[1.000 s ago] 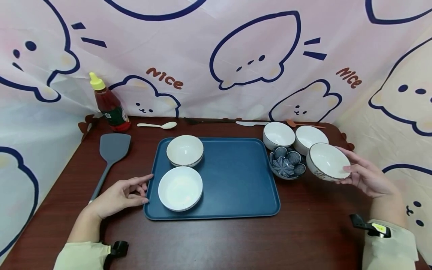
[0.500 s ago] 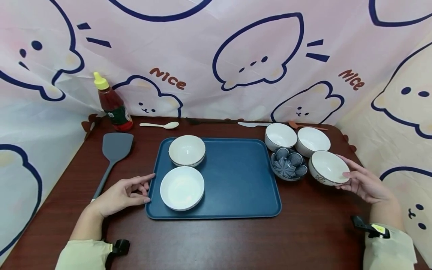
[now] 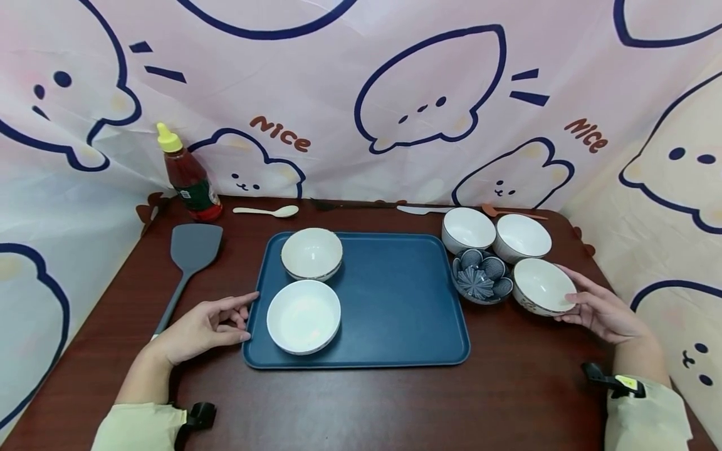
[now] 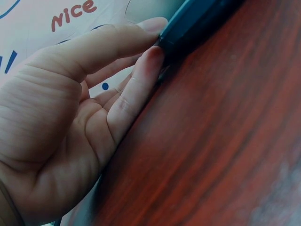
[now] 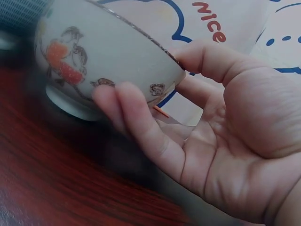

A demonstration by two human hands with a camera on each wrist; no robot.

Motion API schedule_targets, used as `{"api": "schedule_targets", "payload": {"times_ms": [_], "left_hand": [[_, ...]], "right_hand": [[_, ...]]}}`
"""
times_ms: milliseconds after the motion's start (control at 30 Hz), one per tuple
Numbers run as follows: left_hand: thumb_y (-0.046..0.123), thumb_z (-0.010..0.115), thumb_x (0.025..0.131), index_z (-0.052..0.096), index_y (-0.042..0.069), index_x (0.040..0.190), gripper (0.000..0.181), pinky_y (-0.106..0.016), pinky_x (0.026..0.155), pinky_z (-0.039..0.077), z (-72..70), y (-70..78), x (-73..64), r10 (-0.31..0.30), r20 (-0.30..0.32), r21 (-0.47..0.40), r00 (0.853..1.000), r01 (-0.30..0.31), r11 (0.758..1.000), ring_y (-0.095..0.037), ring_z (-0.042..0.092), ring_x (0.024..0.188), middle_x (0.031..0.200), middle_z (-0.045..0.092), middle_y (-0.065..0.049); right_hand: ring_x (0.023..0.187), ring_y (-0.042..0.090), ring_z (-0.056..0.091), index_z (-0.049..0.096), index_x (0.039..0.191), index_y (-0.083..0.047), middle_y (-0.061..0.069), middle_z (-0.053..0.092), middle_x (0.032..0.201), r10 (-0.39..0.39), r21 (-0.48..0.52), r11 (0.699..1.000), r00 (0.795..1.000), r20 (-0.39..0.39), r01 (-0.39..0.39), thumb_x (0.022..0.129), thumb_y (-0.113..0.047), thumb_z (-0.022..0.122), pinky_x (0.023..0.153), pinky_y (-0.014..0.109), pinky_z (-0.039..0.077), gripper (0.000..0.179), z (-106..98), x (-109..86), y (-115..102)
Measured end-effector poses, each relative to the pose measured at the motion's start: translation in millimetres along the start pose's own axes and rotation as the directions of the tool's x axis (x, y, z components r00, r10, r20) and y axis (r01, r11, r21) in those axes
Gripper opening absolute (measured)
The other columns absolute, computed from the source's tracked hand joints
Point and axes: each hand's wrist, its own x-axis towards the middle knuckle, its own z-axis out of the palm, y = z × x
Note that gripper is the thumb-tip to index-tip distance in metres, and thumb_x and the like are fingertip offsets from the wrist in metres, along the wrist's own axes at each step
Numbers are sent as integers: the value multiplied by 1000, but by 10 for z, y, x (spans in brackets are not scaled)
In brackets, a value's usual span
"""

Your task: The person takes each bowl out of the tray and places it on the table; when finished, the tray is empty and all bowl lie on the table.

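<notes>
The right hand (image 3: 600, 311) holds a white ceramic bowl with a painted bird on its outside (image 3: 543, 286), thumb on the near rim and fingers curled against the outer wall; in the right wrist view the bowl's foot looks down on the dark red-brown wooden surface (image 3: 361, 401), though blur hides whether it touches. This bowl is to the right of the large dark blue rectangular tray (image 3: 395, 300), just beside a blue patterned bowl with small blue cups inside (image 3: 479, 278), which stands at the tray's right edge. Behind these, further from the tray's right side, stand two plain white bowls (image 3: 467, 228) (image 3: 522, 237) side by side.

The left hand (image 3: 203, 326) rests on the surface at the tray's left edge, fingers relaxed and loosely extended, the fingertips (image 4: 153, 28) touching the tray's rim and gripping nothing.

On the tray's left half stand a cream bowl (image 3: 311, 253) at the back and a white bowl (image 3: 303, 315) in front. Left of the tray lies a grey spatula (image 3: 188, 263); behind it stands a red sauce bottle with a yellow cap (image 3: 188, 178), and a pale spoon (image 3: 267, 211) lies behind the tray.
</notes>
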Motion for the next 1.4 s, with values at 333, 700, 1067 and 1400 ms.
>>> {"api": "schedule_targets", "payload": {"times_ms": [333,700,1067,1400], "left_hand": [[11,76,88,42,0,149,71,-21,77,57,0,-21,5,2,9,-2,1000,-2,1000,-13,61,92,107,55,-19],[9,75,88,42,-1,149,70,-22,77,57,-15,-39,17,26,13,-7,1000,-26,1000,-12,62,91,106,56,-18],[6,74,88,40,-2,149,70,-22,77,57,-35,-49,27,43,28,-32,999,-42,999,-11,62,92,106,56,-16],[5,73,88,40,-4,148,69,-22,77,57,-7,-47,19,42,27,-46,999,-41,998,-11,62,91,106,56,-17]], "right_hand": [[80,20,74,27,158,-34,-6,65,111,26,-170,984,979,-202,-61,109,-7,24,75,26,59,55,64,-111,-114],[72,11,64,46,150,-28,-5,68,123,-118,-33,993,934,-336,113,110,-13,28,60,17,53,46,155,-137,-323],[75,16,70,43,150,-14,2,69,126,-176,-116,982,946,-271,150,108,-3,31,73,21,58,45,567,224,-412],[92,22,74,43,149,-7,6,66,131,-215,-176,966,965,-147,188,107,1,33,81,28,58,44,1136,603,-372]]}}
